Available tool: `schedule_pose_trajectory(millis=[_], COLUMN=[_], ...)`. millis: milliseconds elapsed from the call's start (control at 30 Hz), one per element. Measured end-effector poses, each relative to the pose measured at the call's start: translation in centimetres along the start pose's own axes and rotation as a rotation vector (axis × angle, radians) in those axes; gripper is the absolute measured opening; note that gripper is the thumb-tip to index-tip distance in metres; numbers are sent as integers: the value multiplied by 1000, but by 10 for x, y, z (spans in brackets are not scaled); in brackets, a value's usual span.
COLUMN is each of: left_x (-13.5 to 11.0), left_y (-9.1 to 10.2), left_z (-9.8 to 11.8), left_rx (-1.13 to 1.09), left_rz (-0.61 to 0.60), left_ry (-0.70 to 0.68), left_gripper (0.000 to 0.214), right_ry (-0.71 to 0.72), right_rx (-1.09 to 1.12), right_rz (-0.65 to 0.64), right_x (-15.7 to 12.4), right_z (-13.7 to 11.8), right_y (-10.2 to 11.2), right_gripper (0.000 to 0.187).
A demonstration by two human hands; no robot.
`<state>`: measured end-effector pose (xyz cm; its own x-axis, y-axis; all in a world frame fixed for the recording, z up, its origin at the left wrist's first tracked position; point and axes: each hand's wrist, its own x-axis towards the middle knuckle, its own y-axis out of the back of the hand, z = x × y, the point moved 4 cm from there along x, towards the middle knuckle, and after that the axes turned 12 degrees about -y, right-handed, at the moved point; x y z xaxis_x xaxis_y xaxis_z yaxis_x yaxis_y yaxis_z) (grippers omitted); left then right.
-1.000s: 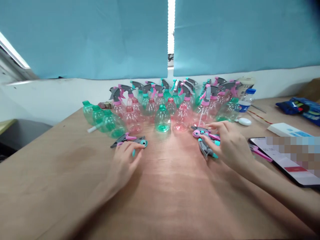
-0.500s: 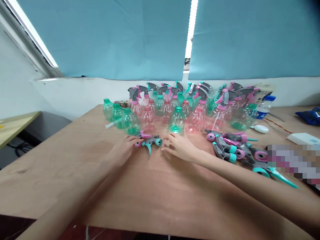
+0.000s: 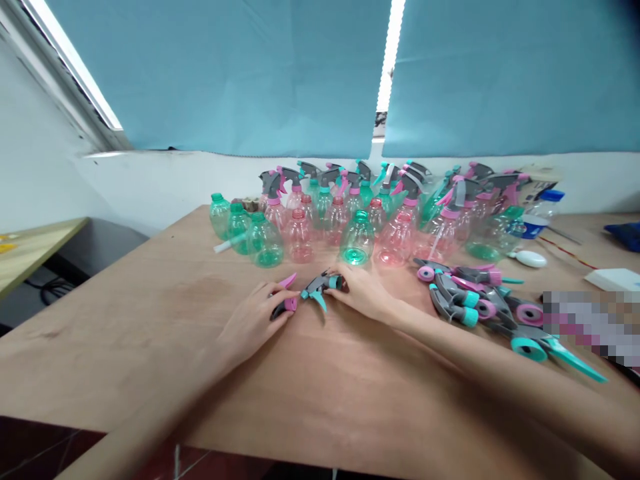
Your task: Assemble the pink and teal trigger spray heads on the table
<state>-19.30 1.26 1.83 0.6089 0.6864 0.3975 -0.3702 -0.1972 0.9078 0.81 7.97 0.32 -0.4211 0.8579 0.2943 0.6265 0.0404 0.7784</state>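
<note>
My left hand point(image 3: 257, 310) is closed around a grey and pink spray nozzle head point(image 3: 291, 304), its fingers covering part of it. Just to the right, my right hand point(image 3: 360, 290) grips a grey and teal spray nozzle head point(image 3: 316, 293) by its teal collar end, with the trigger pointing toward me. Both heads are at the tabletop, close together. Behind them stand open-necked bottles, among them a clear green bottle point(image 3: 357, 240) and a clear pink bottle point(image 3: 301, 237).
A pile of loose spray heads point(image 3: 470, 297) lies right of my right forearm. Bottles with sprayers fitted point(image 3: 353, 190) crowd the table's back. A blue-capped bottle point(image 3: 543, 213), a white oval object point(image 3: 530, 259) and a white box point(image 3: 613, 280) are at the right on the wooden table point(image 3: 165, 320).
My fingers have closed on the two spray heads, and these have moved apart. The grey and teal one is shifted to the right and turned. The camera view has shifted slightly.
</note>
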Motion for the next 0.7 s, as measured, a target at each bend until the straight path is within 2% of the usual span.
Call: schedule_pose_trajectory(millis=[167,400,567,700], left_x=[20,69,100,112], left_y=[-15,-43,-56,-54], left_z=[26,55,64,63], left_rx=[-26,-66,-45,-75], left_rz=[-1,-34,-106,-142], left_ry=[-93,-136,-75,-17], left_gripper=[29,31,34,26], right_ry=[-78,-173,-202,-288], right_rx=[80,153,1,-274], right_rz=[43,84,198,248], right_x=[-26,-69,-85,-78], right_z=[17,45,64,67], right_y=[34,75,94,94], right_gripper=[29,21,17,12])
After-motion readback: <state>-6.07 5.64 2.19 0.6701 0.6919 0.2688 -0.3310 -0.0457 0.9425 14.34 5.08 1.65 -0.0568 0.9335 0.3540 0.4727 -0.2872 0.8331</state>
